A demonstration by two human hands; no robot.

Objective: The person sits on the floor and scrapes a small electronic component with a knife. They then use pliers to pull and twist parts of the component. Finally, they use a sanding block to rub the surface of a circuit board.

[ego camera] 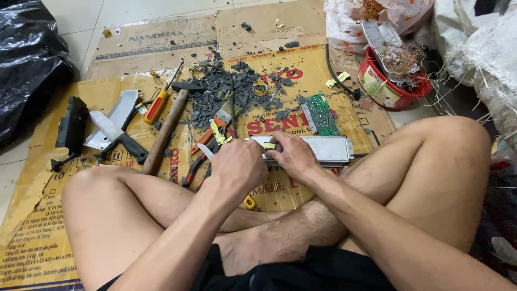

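A long silver metal casing point(323, 149) lies on the flattened cardboard point(124, 91) in front of my crossed legs. My right hand point(291, 155) rests on its near edge, fingers pinching at a small yellow piece on its left end. My left hand point(239, 167) is closed around a tool whose thin metal blade point(205, 152) pokes out to the left and whose yellow end point(249, 202) shows below the wrist.
A wooden-handled hammer point(166, 129), a red-and-yellow screwdriver point(157, 105), a knife point(116, 134), pliers point(200, 153) and a black part point(71, 126) lie to the left. Dark plastic fragments point(231, 89), a green circuit board point(323, 114) and a red tub of copper wire point(390, 81) sit beyond.
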